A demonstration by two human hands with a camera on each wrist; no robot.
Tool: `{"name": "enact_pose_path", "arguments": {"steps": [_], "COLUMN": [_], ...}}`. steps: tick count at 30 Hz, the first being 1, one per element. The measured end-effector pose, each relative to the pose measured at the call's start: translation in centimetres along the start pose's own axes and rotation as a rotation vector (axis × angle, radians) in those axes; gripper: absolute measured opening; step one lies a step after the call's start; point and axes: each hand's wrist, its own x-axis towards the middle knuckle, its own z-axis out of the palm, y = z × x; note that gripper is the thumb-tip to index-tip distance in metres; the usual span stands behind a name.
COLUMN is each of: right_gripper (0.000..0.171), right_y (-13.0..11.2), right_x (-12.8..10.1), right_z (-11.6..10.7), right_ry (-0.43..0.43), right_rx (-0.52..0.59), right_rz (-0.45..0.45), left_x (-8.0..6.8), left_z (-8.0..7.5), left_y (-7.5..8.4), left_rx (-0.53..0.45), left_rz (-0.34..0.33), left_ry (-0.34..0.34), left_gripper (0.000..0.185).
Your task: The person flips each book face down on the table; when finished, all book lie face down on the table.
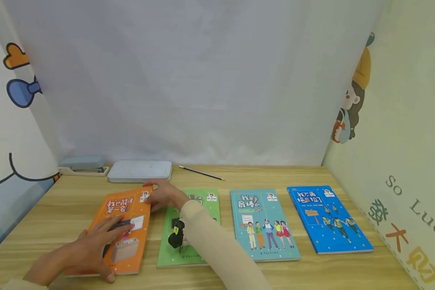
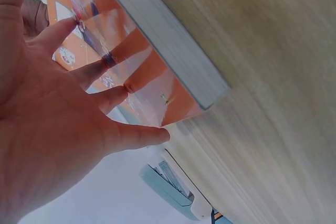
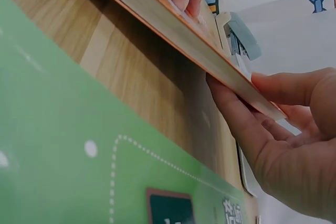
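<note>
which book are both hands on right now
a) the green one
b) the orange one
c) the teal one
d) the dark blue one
b: the left hand lies flat on the cover of the orange book, and the right hand grips that book's far right corner, with its fingers under the edge; the green book merely lies under the right forearm.
</note>
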Motion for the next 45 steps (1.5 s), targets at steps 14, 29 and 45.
{"name": "enact_pose_path", "arguments": {"steps": [14,29,45], "right_gripper": [0.053,0.049,0.047], "right_y": [-1.6,-3.6,-5.1], "right_x": [-1.2,-2.1,-2.8], "right_z": [-0.5,-0.9,-2.4], "right_ry": [0.055,0.051,0.069], "right_rx": [0.056,0.298,0.427], "right_rz": [-0.092,-0.122,-0.133], "left_x": [0.4,-0.1,0.2], "left_z": [-1.5,-2.4,-3.8], "left_y": [0.9,1.9,5.8], "left_rx": [-0.02,-0.086,0.09], "left_rz": [0.057,0.193,0.178], "left_ry": [0.055,0.244,0.385], "left_gripper": [0.117,0.122,0.125]}}
